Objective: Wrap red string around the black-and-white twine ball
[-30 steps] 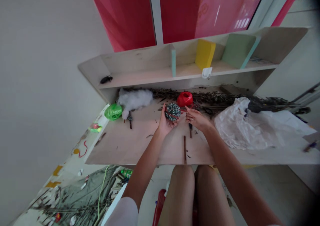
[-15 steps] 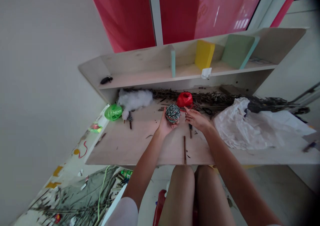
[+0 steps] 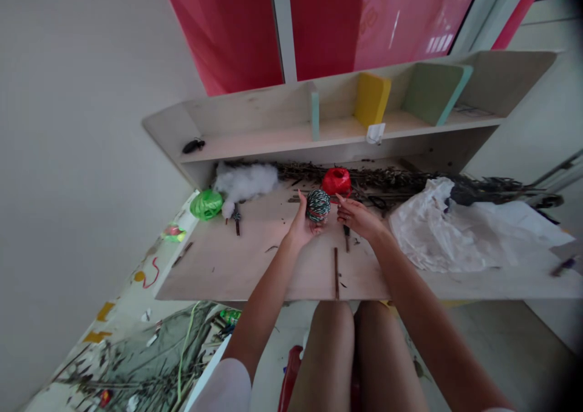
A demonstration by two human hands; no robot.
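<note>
A ball of dark green, white and reddish twine (image 3: 317, 206) rests in my left hand (image 3: 302, 226), above the middle of the desk. The thumb of that hand lies along the ball's left side and the fingers are under it. Just right of the ball is my right hand (image 3: 357, 216), its thumb and index finger pinched together; whatever sits between them is too small to make out. Behind the hands stands a red roll of plastic string (image 3: 336, 182). A brown stick (image 3: 336, 272) lies near the front edge of the desk, and a dark-handled tool (image 3: 347, 237) shows below my right hand.
White stuffing (image 3: 248, 182) and a green string roll (image 3: 206, 205) lie at the left. Dry twigs (image 3: 387, 179) run along the back under the shelf (image 3: 255, 145). A crumpled white plastic bag (image 3: 437, 230) covers the right side. Twigs also litter the floor at lower left.
The twine ball has shifted slightly to the right and up in my left hand, and the thumb has lifted a little. My right hand has hardly moved.
</note>
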